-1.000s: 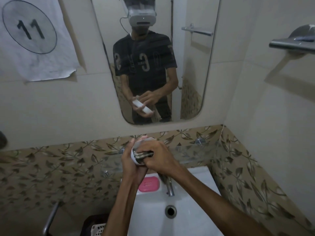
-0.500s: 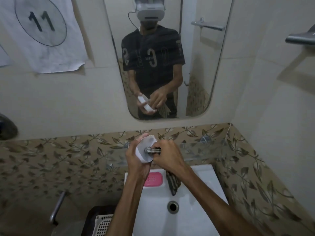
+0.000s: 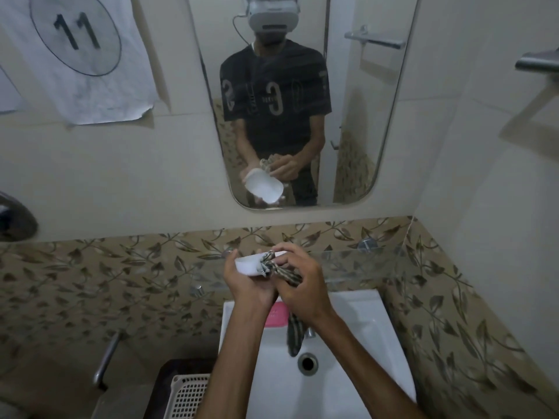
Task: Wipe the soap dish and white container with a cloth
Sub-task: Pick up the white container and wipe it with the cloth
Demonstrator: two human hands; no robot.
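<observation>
Above the white basin (image 3: 357, 367), both hands are raised together in front of the leaf-patterned tile band (image 3: 121, 273). Compared with half a second ago, the white container (image 3: 246, 265) has been turned: its broad face then pointed toward the camera, whereas its side wall now shows and its open side faces the mirror (image 3: 302, 101), where the reflection shows the hollow interior. The hands also sit slightly higher and closer together than before.

Left hand (image 3: 246, 282): fingers curled under and around the white container, thumb at its near left edge, holding it roughly level with the forearm rising from below.

Right hand (image 3: 302, 285): closed on the striped cloth (image 3: 282, 272), with a bunched end pressed against the container's right rim. Thumb and forefinger arch over the top of the container. The remainder of the cloth hangs below the wrist, reaching down toward the drain (image 3: 307, 362).

A pink soap bar (image 3: 276, 316) lies at the back of the basin, partly hidden behind the hands. A paper sheet marked "11" (image 3: 78, 55) hangs on the wall at upper left. A perforated plastic basket (image 3: 189, 394) sits to the left of the basin, beside a metal handle (image 3: 106, 358).
</observation>
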